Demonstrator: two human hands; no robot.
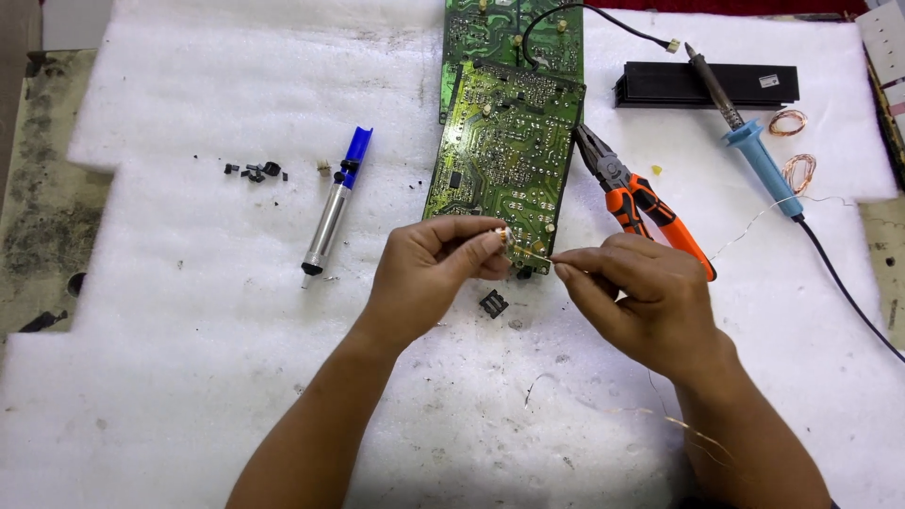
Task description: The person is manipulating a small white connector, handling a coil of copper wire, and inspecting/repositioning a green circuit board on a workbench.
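Observation:
My left hand (436,267) pinches a small pale electronic part (509,243) between thumb and fingers, just in front of the near edge of a green circuit board (509,141). My right hand (641,292) pinches a thin copper wire (535,253) that runs from its fingertips to that small part. More of the fine wire trails across the foam near my right forearm (679,424). A small black component (493,303) lies on the foam just below both hands.
White foam sheet (189,330) covers the bench. On it lie a silver-and-blue desoldering pump (336,203), orange-handled pliers (641,203), a blue soldering iron (749,137) resting on a black bar (707,85), copper wire coils (797,170), several tiny black parts (255,172), and a second board (514,28).

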